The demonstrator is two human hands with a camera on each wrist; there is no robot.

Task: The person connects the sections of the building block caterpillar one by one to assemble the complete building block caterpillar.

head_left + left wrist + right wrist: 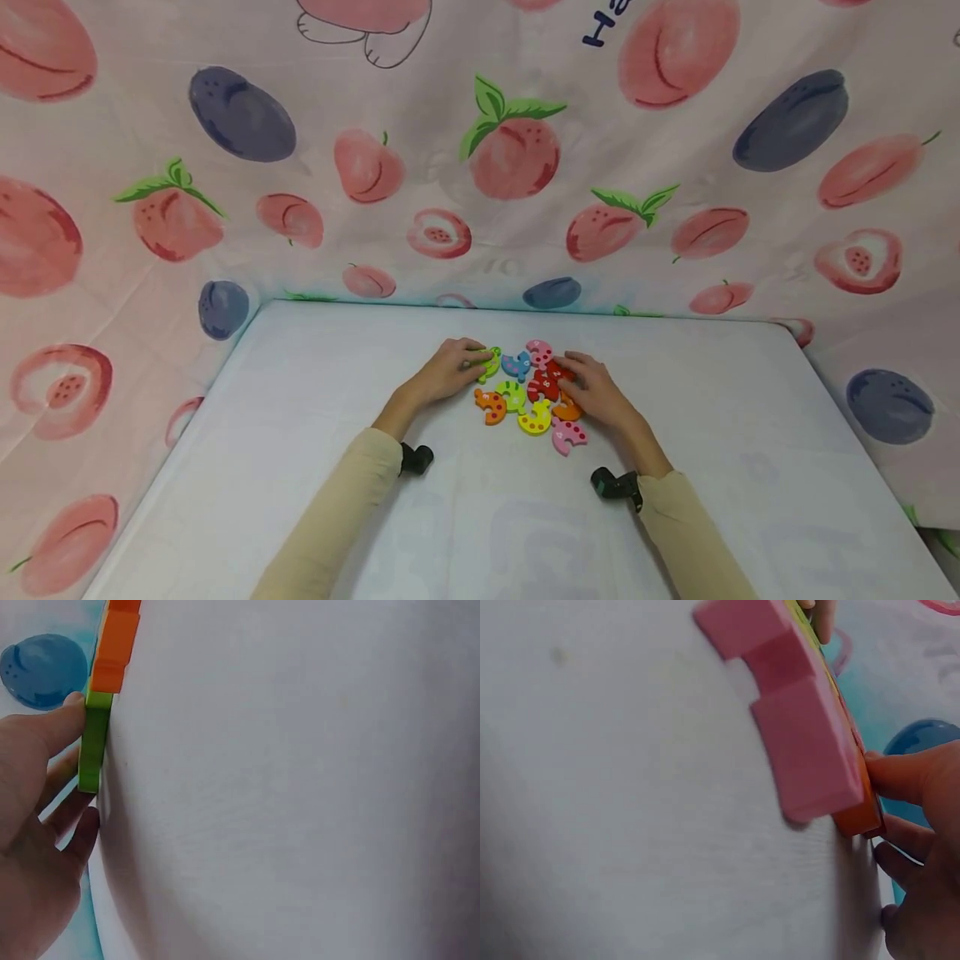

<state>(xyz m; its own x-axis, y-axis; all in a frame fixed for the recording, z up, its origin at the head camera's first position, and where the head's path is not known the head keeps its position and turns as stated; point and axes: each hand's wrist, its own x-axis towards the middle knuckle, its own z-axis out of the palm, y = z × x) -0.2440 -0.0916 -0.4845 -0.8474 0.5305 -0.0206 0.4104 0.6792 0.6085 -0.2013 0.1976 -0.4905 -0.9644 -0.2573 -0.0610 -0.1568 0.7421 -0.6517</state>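
Several small, thick animal-shaped blocks with curved bodies, dots and stripes lie bunched on the white table. My left hand (447, 369) is at the left side of the bunch, its fingers touching a yellow-green block (492, 365); in the left wrist view the thumb meets the green block's edge (94, 742). From the right, my right hand (600, 393) touches the red blocks (543, 385) and an orange block (567, 408), partly covering them. Between the hands lie a blue block (514, 366), a pink one (539, 353) and a green striped one (512, 396).
Nearer the front of the bunch are an orange dotted block (491, 407), a yellow one (535, 418) and a pink dotted one (569, 435). A fruit-printed cloth (517, 233) hangs behind the table (300, 400). Black wrist cameras (617, 484) sit at both sleeves.
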